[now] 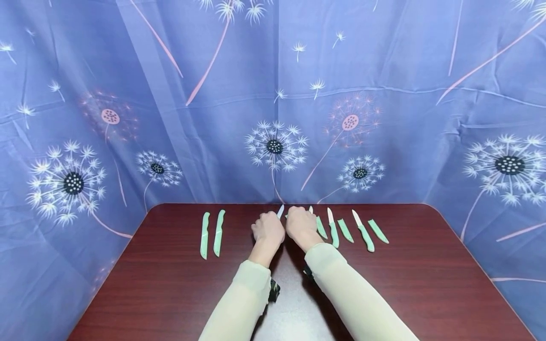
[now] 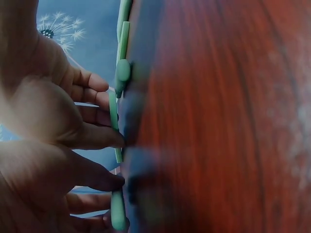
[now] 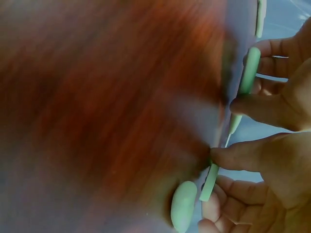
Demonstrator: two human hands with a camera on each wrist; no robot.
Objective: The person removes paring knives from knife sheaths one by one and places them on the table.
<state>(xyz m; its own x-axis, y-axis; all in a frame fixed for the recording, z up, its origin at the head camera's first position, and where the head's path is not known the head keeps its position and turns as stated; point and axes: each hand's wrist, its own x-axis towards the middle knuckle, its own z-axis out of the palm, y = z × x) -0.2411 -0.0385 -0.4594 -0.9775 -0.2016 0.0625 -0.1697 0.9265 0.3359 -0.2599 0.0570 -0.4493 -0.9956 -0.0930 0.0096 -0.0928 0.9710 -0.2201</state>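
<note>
In the head view, my left hand point(image 1: 268, 229) and right hand point(image 1: 301, 226) are side by side near the table's far edge. My left hand grips a small knife by its light green handle point(image 3: 250, 70), and its pale blade point(image 1: 280, 211) points away from me. Between thumb and fingers, my right hand pinches a matching green sheath point(image 3: 209, 182). Knife and sheath are apart, with a bit of blade showing between the two hands in the right wrist view. Just right of my right hand lies another knife, only its blade tip point(image 1: 311, 209) visible.
Two sheathed green knives, one outer point(image 1: 204, 236) and one inner point(image 1: 219, 233), lie at left on the dark red table point(image 1: 170, 293). To the right are bare knives point(image 1: 332, 229) point(image 1: 364, 232) and loose sheaths point(image 1: 321, 228) point(image 1: 345, 230) point(image 1: 378, 231). A blue dandelion-print curtain point(image 1: 222, 156) hangs behind.
</note>
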